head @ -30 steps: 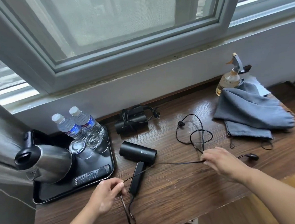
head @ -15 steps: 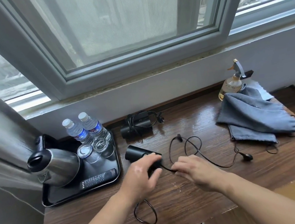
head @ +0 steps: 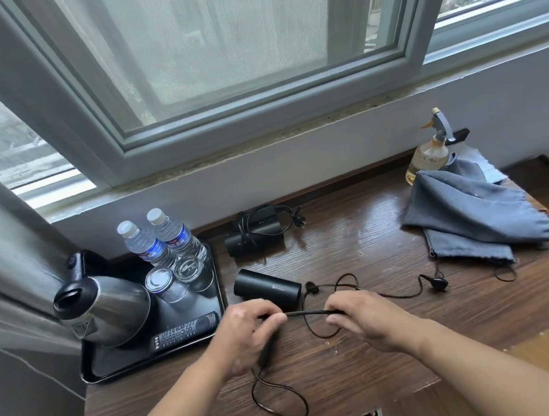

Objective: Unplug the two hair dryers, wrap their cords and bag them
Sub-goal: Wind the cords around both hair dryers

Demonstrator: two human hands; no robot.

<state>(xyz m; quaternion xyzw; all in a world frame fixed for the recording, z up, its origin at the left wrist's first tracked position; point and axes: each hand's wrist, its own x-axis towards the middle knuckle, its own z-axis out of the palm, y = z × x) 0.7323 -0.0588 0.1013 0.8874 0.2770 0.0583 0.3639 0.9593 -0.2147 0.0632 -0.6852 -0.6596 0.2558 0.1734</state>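
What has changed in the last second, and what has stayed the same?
The right hand came in from the right toward the left hand; both now pinch a short stretch of cord just in front of the dryer. The cord's loose loops were drawn closer to it. The wrapped dryer, bags and tray stayed put.

The left hand (head: 243, 328) hides most of the hair dryer's (head: 266, 289) handle (head: 266, 353).

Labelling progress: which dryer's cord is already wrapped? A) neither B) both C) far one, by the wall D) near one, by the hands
C: the far dryer carries its wrapped cord; the loose cord of the near dryer is stretched between the left hand and right hand.
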